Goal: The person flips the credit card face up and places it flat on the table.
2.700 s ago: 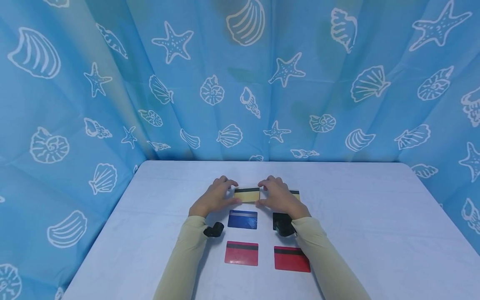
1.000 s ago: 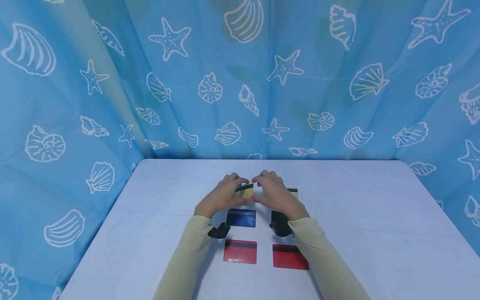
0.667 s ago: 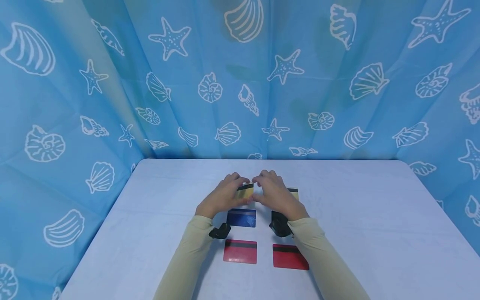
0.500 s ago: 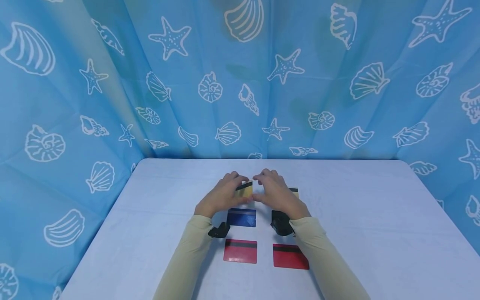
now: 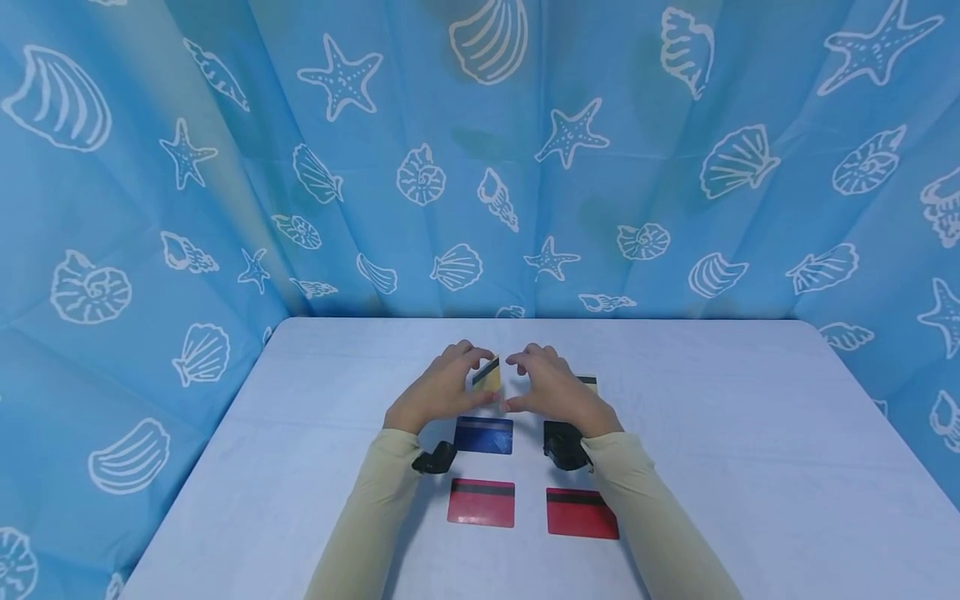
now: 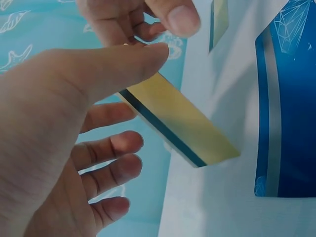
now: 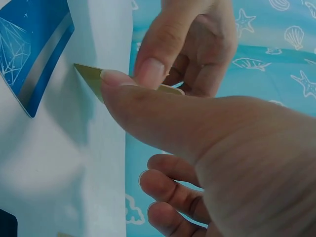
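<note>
My left hand (image 5: 444, 385) pinches a gold magnetic-stripe card (image 5: 487, 377) between thumb and forefinger. The card is tilted up off the table, its dark stripe running along one long edge. In the left wrist view, the thumb lies over one end of the gold card (image 6: 180, 123), and the other left fingers are spread loosely. My right hand (image 5: 557, 390) is just to the right, thumb and forefinger parted with a gap between them and the card. In the right wrist view the right thumb overlaps part of the gold card (image 7: 91, 79).
A blue card (image 5: 483, 436) lies in front of the hands, with a pink card (image 5: 482, 503) and a red card (image 5: 582, 513) nearer. Another gold card (image 5: 588, 382) and a black card (image 5: 552, 432) are partly hidden by the right arm. Behind the white table (image 5: 360, 350) hangs a blue shell-patterned curtain (image 5: 480, 167).
The gold card, earlier flat between both hands, has been lifted and tilted more steeply. The hands moved closer together, then the right fingers drew slightly away from the card.
</note>
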`<state>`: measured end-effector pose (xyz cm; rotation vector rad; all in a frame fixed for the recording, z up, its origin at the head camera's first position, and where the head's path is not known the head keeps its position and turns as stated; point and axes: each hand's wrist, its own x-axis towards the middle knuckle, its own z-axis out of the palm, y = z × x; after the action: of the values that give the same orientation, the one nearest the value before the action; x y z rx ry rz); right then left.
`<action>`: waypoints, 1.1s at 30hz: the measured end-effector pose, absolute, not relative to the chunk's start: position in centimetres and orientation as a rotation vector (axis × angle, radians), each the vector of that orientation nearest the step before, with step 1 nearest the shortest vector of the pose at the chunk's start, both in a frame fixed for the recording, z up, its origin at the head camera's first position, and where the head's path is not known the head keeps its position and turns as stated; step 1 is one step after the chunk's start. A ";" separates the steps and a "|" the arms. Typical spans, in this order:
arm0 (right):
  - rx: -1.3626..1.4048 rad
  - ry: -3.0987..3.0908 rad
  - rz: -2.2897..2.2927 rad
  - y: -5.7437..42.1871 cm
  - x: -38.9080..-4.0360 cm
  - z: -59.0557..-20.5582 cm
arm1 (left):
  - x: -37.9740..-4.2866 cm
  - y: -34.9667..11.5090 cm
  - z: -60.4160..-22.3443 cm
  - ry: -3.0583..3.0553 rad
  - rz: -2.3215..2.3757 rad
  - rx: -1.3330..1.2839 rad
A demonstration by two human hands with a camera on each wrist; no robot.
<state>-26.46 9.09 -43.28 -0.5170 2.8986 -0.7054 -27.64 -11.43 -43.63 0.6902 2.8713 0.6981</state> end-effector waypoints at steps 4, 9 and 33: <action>-0.518 2.889 -0.728 9.0 -26.5 -43.6 | -27.7 -11.6 -43.7 2.872 0.711 0.697; -0.516 2.881 -0.755 8.9 -26.5 -43.9 | -27.6 -11.7 -43.6 2.849 0.781 0.694; -0.498 2.840 -0.796 8.5 -26.8 -44.9 | -27.7 -11.8 -43.1 2.792 0.871 0.737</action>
<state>-26.76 8.45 -44.93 -0.4981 2.8401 -0.7962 -27.67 -11.83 -43.06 0.7373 2.7922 0.8706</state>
